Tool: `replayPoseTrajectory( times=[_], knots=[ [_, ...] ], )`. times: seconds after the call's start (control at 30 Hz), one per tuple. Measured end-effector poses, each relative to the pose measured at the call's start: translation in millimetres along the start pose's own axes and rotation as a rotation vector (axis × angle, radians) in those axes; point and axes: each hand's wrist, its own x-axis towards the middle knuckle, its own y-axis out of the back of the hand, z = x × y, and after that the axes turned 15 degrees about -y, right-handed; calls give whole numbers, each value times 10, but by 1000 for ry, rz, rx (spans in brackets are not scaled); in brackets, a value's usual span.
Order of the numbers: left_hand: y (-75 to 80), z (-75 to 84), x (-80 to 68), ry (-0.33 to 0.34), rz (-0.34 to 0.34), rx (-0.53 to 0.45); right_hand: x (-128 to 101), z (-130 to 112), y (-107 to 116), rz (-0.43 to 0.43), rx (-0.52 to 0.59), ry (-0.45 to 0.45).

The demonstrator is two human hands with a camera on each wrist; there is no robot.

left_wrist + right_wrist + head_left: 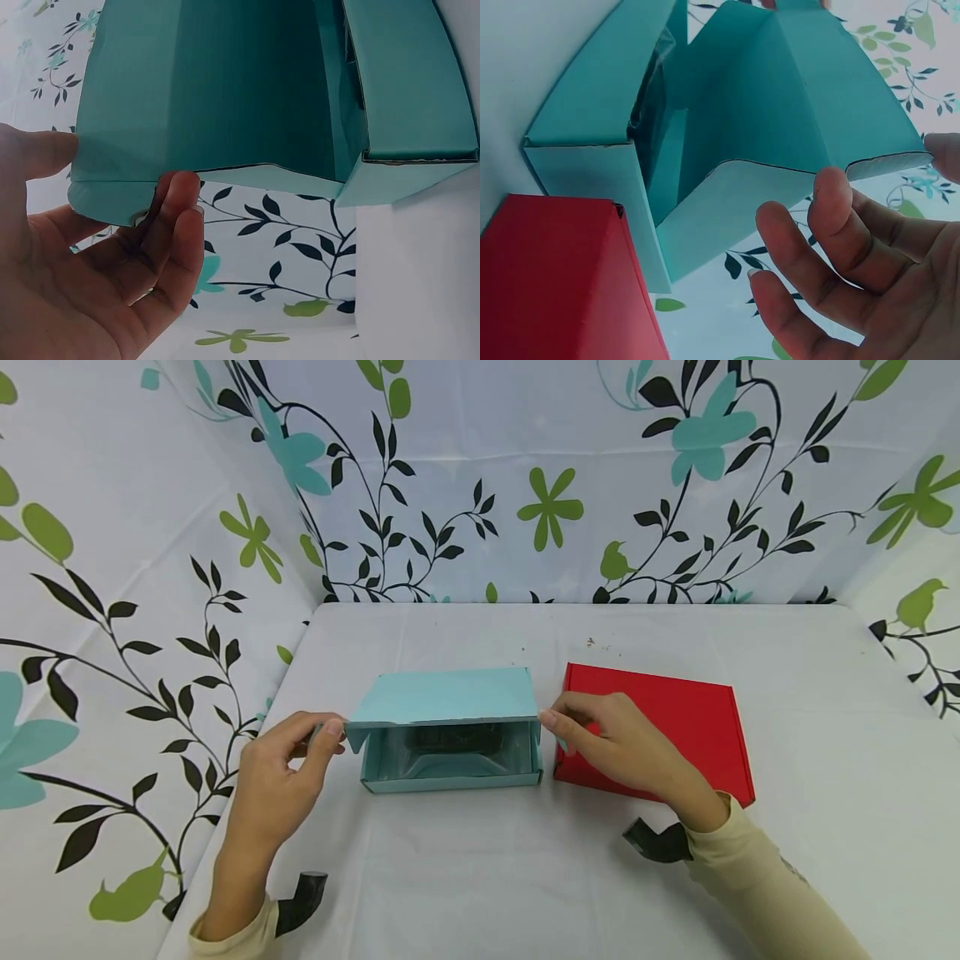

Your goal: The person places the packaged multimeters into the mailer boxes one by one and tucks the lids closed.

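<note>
My left hand (281, 768) and right hand (611, 739) pinch the teal box's (450, 768) lid (446, 696) corners; uneven pulling could buckle it, or shove the red box (675, 727) at 3 o'clock.

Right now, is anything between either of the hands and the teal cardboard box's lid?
Nothing visible. The left hand and right hand already pinch opposite front corners of the teal cardboard box's lid. The flat red cardboard box lies beside it, under the right hand.

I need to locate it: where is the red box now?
In the head view, the red box lies closed on the table, right of the teal box, partly behind the right hand.
</note>
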Motion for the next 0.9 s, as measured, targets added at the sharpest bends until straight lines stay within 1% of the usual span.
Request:
replayPoseTrajectory(
  times=[0.17, 0.37, 0.9],
  knots=[
    [-12, -9, -28, 18, -18, 16, 0, 23, -25, -18, 5, 0],
    [-32, -20, -69, 47, -44, 13, 5, 50, -55, -41, 6, 17],
    [-79, -50, -137, 96, -91, -5, 23, 119, -133, -78, -6, 1]
  ],
)
